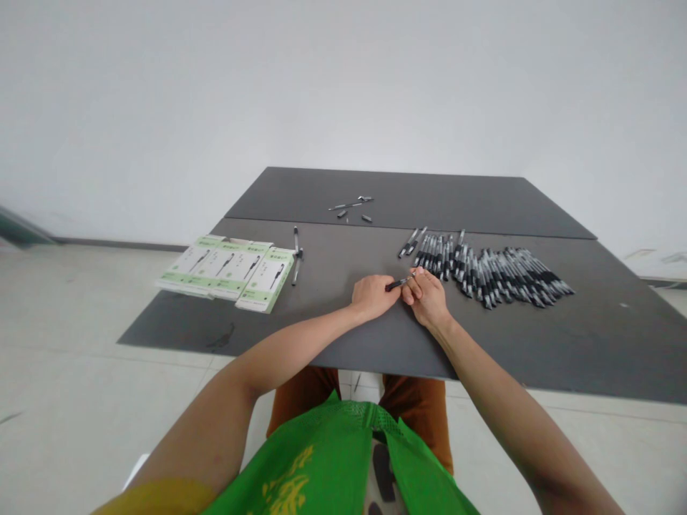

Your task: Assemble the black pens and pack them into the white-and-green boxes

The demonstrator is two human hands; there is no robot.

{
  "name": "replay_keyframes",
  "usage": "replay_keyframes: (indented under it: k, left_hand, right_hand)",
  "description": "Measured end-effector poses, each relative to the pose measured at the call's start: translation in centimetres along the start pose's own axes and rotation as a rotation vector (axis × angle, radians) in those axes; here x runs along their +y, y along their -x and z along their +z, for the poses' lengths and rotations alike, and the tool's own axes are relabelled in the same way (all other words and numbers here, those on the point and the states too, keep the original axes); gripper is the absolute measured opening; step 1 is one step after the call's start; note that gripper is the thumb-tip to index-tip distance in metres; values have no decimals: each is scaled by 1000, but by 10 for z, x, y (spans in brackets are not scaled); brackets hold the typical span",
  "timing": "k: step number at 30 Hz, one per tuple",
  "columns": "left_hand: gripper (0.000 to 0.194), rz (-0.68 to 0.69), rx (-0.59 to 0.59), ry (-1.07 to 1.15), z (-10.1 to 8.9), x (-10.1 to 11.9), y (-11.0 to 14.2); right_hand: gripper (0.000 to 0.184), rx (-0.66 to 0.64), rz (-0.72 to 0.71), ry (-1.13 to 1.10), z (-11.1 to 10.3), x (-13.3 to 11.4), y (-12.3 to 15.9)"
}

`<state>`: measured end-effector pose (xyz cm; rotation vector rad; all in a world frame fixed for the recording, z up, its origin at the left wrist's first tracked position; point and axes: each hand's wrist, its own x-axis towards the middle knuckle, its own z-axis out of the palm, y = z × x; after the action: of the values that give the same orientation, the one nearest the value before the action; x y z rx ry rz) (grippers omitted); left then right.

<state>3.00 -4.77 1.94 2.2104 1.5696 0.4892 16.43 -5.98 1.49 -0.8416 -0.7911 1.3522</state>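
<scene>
Near the table's front middle, a dark gel pen (397,284) spans the gap between my two hands. My left hand (374,296) is closed around its left end, palm down. The fingers of my right hand (428,295) pinch its other end, partly hiding it. Just beyond and to the right of my right hand lies a wide spread of many clear-and-black pens (497,277), side by side and slightly overlapping. Two pens (412,242) lie a little apart at the spread's left end.
Green-and-white pen boxes (225,266) lie at the left, some overhanging the table's edge. Beside them are two loose pens (296,266). Toward the back are loose pen parts (346,206) and small caps (366,218). A seam crosses the dark tabletop (343,250); a wall stands behind.
</scene>
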Motion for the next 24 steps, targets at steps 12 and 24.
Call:
replay_keyframes:
  k: [12, 24]
  left_hand:
    - [37, -29, -10, 118, -5, -2, -4]
    - [40, 72, -102, 235, -17, -13, -10]
  right_hand:
    - [38, -42, -36, 133, 3, 4, 3]
    - [40, -81, 9, 160, 9, 3, 4]
